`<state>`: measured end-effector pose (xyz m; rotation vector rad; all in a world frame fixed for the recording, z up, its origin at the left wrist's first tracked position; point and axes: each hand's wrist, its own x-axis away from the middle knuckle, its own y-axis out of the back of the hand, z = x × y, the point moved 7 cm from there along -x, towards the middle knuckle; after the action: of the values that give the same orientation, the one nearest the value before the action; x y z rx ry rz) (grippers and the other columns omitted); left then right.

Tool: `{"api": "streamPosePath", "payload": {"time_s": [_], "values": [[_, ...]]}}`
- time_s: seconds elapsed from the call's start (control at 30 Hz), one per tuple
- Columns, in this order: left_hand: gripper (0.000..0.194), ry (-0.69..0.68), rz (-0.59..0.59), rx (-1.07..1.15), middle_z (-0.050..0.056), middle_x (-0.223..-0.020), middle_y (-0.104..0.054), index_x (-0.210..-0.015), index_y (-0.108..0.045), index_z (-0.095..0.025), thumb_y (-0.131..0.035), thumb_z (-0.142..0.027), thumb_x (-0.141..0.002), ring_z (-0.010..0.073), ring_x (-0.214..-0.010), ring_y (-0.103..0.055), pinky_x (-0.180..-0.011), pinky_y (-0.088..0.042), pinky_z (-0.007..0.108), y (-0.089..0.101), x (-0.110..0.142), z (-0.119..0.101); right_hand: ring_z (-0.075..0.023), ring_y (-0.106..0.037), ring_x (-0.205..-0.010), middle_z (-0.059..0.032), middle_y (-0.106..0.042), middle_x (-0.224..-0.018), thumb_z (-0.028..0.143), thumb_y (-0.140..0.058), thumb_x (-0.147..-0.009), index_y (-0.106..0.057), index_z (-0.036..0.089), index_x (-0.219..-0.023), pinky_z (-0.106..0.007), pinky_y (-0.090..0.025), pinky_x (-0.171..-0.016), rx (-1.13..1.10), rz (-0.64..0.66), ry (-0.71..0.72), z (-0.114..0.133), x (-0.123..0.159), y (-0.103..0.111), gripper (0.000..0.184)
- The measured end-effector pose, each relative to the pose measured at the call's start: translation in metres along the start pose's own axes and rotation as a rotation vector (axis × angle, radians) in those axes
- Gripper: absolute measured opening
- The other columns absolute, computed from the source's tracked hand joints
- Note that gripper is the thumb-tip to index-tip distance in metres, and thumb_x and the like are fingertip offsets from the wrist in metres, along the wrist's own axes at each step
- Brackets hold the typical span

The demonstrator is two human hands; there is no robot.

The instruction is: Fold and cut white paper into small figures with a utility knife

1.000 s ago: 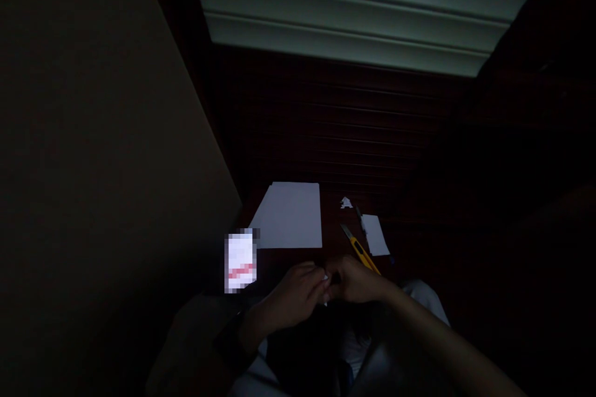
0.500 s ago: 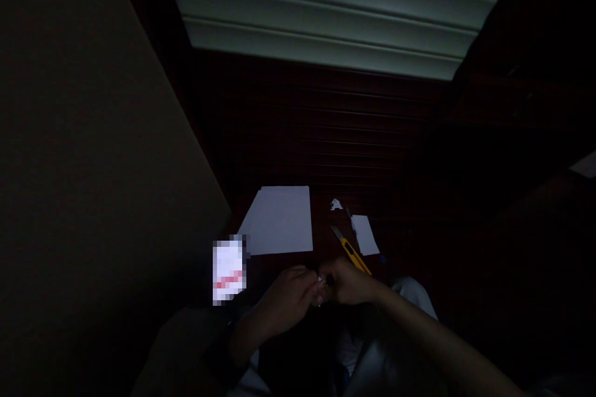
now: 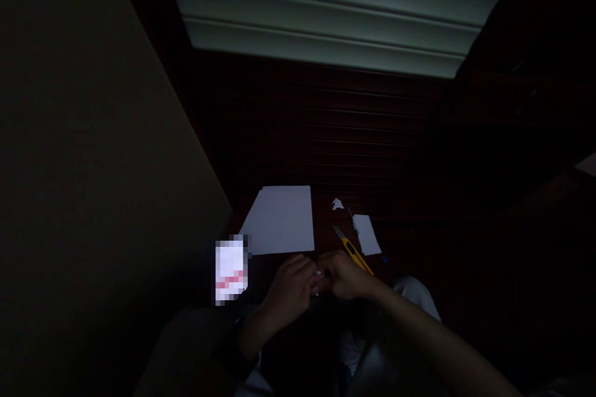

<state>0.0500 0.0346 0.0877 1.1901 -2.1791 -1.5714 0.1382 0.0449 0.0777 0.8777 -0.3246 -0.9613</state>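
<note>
My left hand (image 3: 292, 282) and my right hand (image 3: 343, 274) meet close together near the table's front edge. Both have their fingers curled in around a small white piece of paper (image 3: 319, 273), mostly covered by the fingertips. A yellow utility knife (image 3: 354, 254) lies just beyond my right hand, its blade pointing away to the upper left. Beyond my left hand rests a large white sheet of paper (image 3: 279, 220). To the right of the knife is a smaller white paper (image 3: 367, 234) with a thin dark pen (image 3: 354, 221) along its left edge.
Small white paper scraps (image 3: 338, 204) lie at the back of the dark table. A bright blurred-out screen (image 3: 231, 270) is at the left. A wall (image 3: 116, 155) rises on the left, and pale slatted blinds (image 3: 326, 12) stand behind. The room is very dim.
My left hand has shifted slightly up and tilted, its knuckles now higher. My right hand has moved a little to the left and up. The white piece stays between my fingers.
</note>
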Motion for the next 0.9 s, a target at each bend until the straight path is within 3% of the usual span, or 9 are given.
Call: {"api": "streamPosePath", "payload": {"time_s": [0.17,0.37,0.63,0.9], "values": [[0.025,0.034,0.034,0.123,0.002,-0.07,-0.058,-0.069,-0.056,-0.018,-0.041,-0.021,-0.088,0.0156,-0.071,-0.05,-0.067,-0.037,0.028,-0.002,0.001,0.004,-0.011,-0.054,-0.06,-0.0011,-0.062,-0.068,0.025,-0.066,-0.07,-0.06,0.014,-0.071,-0.018,-0.031,-0.052,0.036,0.127,0.004,-0.001,0.003,-0.005,0.012],[0.024,0.146,0.008,0.349,0.002,-0.074,-0.061,-0.071,-0.062,-0.018,-0.045,-0.026,-0.086,0.0144,-0.074,-0.055,-0.067,-0.039,0.025,0.002,0.002,0.016,-0.0109,-0.052,-0.059,-0.0032,-0.062,-0.066,0.033,-0.06,-0.077,-0.063,0.013,-0.071,-0.02,-0.029,-0.052,0.132,0.1,-0.033,-0.002,0.004,0.001,0.02],[0.03,0.202,0.039,0.603,0.003,-0.073,-0.061,-0.071,-0.064,-0.016,-0.048,-0.037,-0.084,0.0139,-0.069,-0.056,-0.063,-0.04,0.022,0.005,0.004,0.017,-0.0065,-0.036,-0.05,0.0052,-0.043,-0.055,0.048,-0.06,-0.074,-0.066,0.01,-0.07,-0.017,-0.027,-0.046,-0.306,0.213,-0.136,0.001,0.01,-0.007,0.039],[0.026,0.212,-0.018,0.581,-0.001,-0.068,-0.052,-0.066,-0.052,-0.016,-0.045,-0.031,-0.085,0.0118,-0.064,-0.048,-0.058,-0.036,0.022,0.01,0.009,0.006,-0.0062,-0.029,-0.05,0.0062,-0.034,-0.055,0.053,-0.058,-0.073,-0.061,0.011,-0.064,-0.018,-0.024,-0.045,-0.503,0.21,-0.164,0.004,0.018,-0.012,0.043]]}}
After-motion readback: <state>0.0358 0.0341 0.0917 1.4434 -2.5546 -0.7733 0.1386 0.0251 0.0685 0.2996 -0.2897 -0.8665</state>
